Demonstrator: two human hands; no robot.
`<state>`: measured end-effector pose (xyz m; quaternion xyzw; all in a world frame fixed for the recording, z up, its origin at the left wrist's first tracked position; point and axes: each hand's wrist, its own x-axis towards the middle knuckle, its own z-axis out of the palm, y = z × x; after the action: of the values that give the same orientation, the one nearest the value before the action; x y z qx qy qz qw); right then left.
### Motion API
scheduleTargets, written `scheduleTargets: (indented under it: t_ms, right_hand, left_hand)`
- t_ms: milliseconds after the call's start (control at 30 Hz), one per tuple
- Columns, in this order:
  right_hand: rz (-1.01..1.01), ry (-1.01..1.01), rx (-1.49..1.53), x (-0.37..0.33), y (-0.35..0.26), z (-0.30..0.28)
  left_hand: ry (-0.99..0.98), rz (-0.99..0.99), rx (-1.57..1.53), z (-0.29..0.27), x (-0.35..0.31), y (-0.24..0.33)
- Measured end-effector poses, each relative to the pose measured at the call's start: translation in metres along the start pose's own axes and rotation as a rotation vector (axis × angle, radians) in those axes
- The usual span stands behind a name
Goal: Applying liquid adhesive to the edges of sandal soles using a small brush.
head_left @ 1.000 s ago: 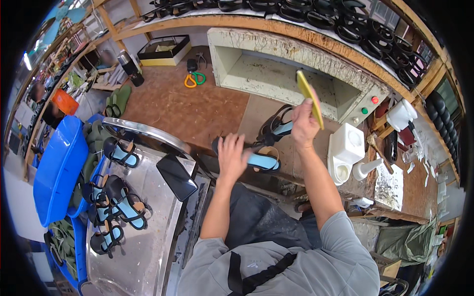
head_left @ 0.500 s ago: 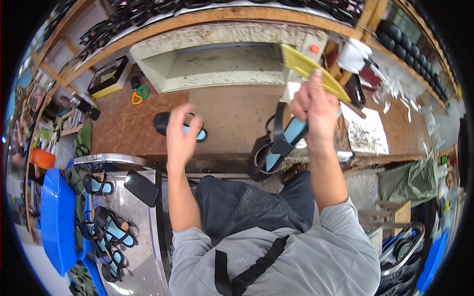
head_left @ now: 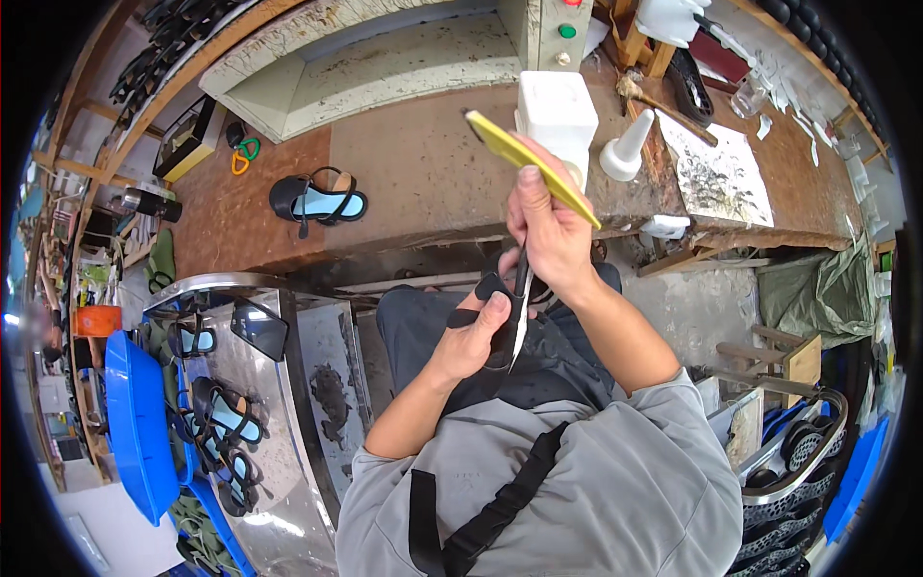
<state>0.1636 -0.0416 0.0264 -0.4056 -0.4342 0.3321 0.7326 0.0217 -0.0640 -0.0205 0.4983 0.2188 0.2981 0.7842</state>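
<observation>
1 black sandal (head_left: 520, 325) is held edge-on, long axis near to far, toe end unclear, clamped in the left hand (head_left: 469, 338). At its far end, the right hand (head_left: 555, 240) grips a yellow slab (head_left: 508, 145) slanting far-left to near-right. Beyond: a worn brown bench (head_left: 418, 173); left, a blue tub (head_left: 135, 423).
</observation>
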Motion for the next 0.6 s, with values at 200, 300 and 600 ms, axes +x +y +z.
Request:
scheduleTargets:
  t_ms: [200, 300, 600]
  right_hand:
    - [0.110, 0.044, 0.083, -0.019, 0.018, 0.002]
    - [0.203, 0.088, 0.048, -0.027, 0.030, 0.004]
    - [0.254, 0.184, 0.029, 0.022, 0.034, -0.086]
  left_hand:
    - [-0.085, -0.303, -0.035, -0.012, -0.015, -0.015]
    - [0.101, -0.365, -0.087, -0.008, -0.023, -0.036]
    - [0.310, -0.138, -0.357, -0.046, 0.001, -0.032]
